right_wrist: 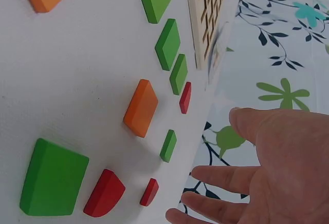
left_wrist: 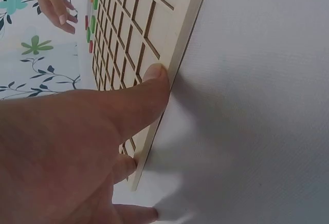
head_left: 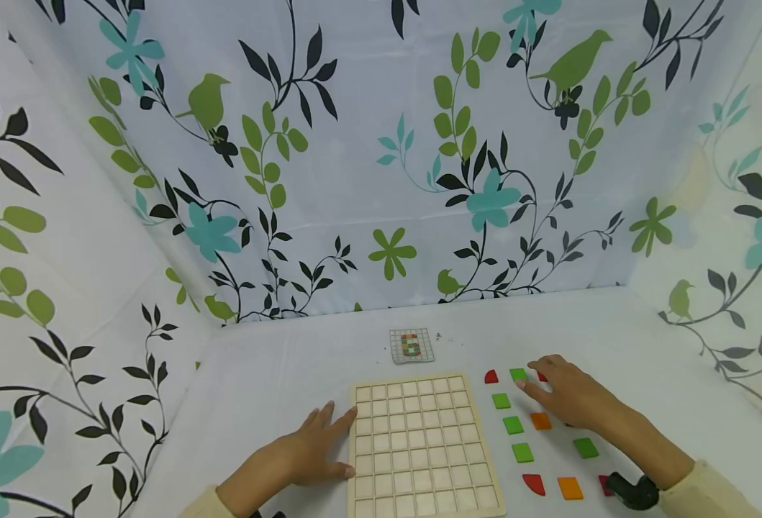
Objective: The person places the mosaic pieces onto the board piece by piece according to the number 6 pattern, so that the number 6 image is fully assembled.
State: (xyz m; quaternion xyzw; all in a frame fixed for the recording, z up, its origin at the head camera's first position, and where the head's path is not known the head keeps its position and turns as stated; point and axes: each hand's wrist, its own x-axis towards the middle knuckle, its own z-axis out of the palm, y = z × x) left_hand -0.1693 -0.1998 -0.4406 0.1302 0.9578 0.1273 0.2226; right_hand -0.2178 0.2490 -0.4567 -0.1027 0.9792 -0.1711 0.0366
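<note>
A wooden grid board (head_left: pixel 419 446) with rows of square cells lies on the white table. My left hand (head_left: pixel 312 450) is at its left edge with fingers spread; in the left wrist view the thumb (left_wrist: pixel 154 75) touches the board's rim. Over the far part of the loose tiles hovers my right hand (head_left: pixel 568 396), fingers extended and holding nothing. Beneath and around it are a light green square (head_left: pixel 518 374), an orange square (head_left: pixel 540 421) and a red piece (head_left: pixel 542 376), partly hidden. In the right wrist view the hand (right_wrist: pixel 288 167) is raised clear of the tiles.
Light green squares (head_left: pixel 513 425) line the board's right side. Nearer lie a red quarter-round (head_left: pixel 534 484), an orange square (head_left: pixel 570 488) and a darker green square (head_left: pixel 586 447). Behind the board is a small pattern card (head_left: pixel 411 346). A patterned curtain (head_left: pixel 355 158) hangs at the back.
</note>
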